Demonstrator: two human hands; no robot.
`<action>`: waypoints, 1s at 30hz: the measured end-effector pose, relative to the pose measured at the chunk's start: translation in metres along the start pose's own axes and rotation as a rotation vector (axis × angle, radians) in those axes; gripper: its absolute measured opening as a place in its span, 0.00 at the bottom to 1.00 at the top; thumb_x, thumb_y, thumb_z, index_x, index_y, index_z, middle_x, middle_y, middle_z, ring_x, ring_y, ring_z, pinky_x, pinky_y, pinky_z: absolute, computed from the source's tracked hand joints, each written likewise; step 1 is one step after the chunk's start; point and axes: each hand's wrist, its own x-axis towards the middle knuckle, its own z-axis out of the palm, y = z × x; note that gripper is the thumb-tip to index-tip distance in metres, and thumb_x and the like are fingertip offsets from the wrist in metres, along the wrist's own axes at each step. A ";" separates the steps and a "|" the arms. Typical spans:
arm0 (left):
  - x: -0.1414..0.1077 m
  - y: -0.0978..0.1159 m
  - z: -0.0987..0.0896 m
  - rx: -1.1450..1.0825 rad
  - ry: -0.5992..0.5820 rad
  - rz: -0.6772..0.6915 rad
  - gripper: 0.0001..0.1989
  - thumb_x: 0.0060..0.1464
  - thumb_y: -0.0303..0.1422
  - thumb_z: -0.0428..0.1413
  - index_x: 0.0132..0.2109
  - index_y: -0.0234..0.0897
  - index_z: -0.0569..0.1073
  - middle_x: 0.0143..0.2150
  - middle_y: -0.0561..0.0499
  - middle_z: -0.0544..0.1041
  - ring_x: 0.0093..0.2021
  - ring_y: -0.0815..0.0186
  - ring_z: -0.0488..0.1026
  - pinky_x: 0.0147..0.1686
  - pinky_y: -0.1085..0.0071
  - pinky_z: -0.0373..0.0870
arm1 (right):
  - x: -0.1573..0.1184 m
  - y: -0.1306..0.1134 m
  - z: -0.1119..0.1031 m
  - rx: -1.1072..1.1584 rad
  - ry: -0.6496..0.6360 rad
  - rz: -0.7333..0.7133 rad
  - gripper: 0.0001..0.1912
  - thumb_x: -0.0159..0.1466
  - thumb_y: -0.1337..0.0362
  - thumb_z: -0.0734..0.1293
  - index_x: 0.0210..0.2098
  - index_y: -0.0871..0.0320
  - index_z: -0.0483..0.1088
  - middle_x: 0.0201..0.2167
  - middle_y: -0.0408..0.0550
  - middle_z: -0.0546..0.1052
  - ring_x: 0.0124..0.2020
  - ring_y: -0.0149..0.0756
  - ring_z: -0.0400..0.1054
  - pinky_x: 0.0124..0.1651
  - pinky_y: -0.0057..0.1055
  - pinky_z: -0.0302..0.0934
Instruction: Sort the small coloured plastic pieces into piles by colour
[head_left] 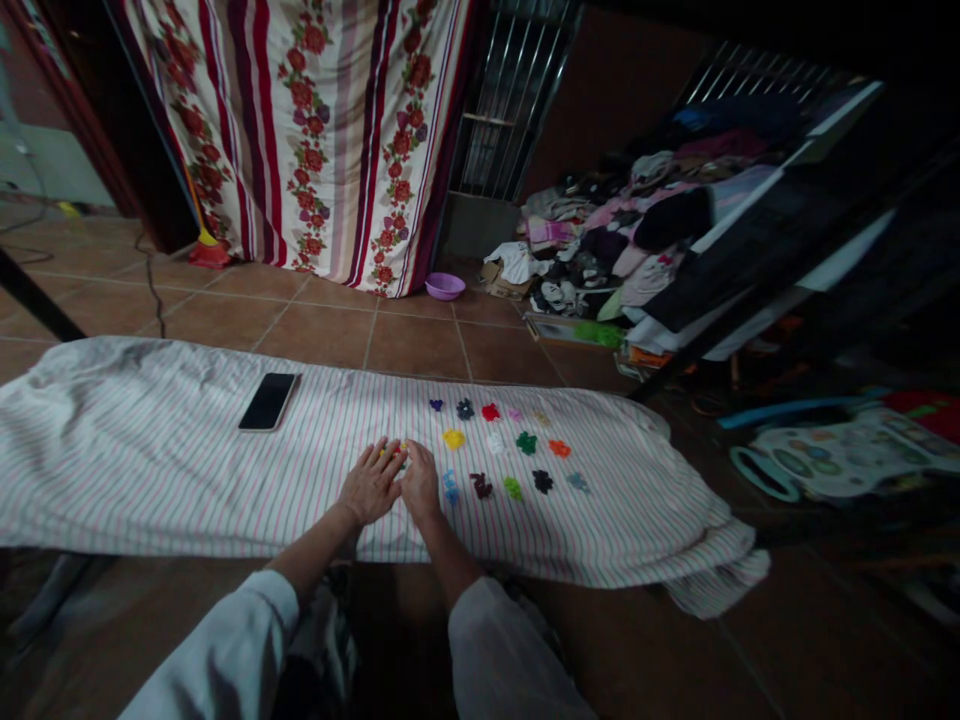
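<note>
My left hand (pixel 373 482) lies flat on the striped cloth, fingers stretched out over a small pile of mixed red, yellow and green pieces (pixel 395 453). Close at its right side is my right hand (pixel 420 484), fingers bent and drawn together at the same pile; what they hold, if anything, is hidden. Small pieces sorted by colour lie to the right. Nearest to my hands are a yellow heap (pixel 453 438) and a light blue heap (pixel 450 486). Further along are a white heap (pixel 496 442), a dark brown heap (pixel 481 486) and a red heap (pixel 490 412).
A black-screened phone (pixel 268 402) rests on the cloth (pixel 172 450) at left. More heaps include green (pixel 526 443), orange (pixel 559 448) and black (pixel 542 481). Beyond, a purple basin (pixel 445 287) stands on the tiled floor near a clothes pile (pixel 600 230).
</note>
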 end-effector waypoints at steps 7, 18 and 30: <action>-0.027 -0.011 0.005 0.044 0.113 0.062 0.25 0.65 0.40 0.41 0.66 0.43 0.59 0.69 0.48 0.58 0.69 0.55 0.54 0.64 0.55 0.57 | -0.001 0.005 0.006 0.024 0.078 0.012 0.29 0.56 0.79 0.53 0.54 0.61 0.69 0.49 0.55 0.75 0.50 0.38 0.68 0.57 0.40 0.63; -0.030 0.002 0.006 0.074 0.195 -0.259 0.30 0.64 0.44 0.39 0.66 0.30 0.60 0.67 0.37 0.61 0.68 0.53 0.55 0.65 0.49 0.51 | -0.001 0.000 0.001 -0.012 0.049 -0.068 0.25 0.60 0.76 0.54 0.52 0.60 0.70 0.48 0.54 0.76 0.52 0.39 0.67 0.58 0.40 0.61; -0.022 0.005 -0.002 -0.052 0.118 -0.227 0.24 0.65 0.33 0.38 0.66 0.39 0.58 0.66 0.48 0.63 0.68 0.55 0.54 0.65 0.50 0.54 | 0.000 -0.006 -0.006 0.063 0.023 -0.120 0.19 0.65 0.70 0.55 0.48 0.57 0.73 0.43 0.52 0.78 0.47 0.39 0.68 0.54 0.40 0.64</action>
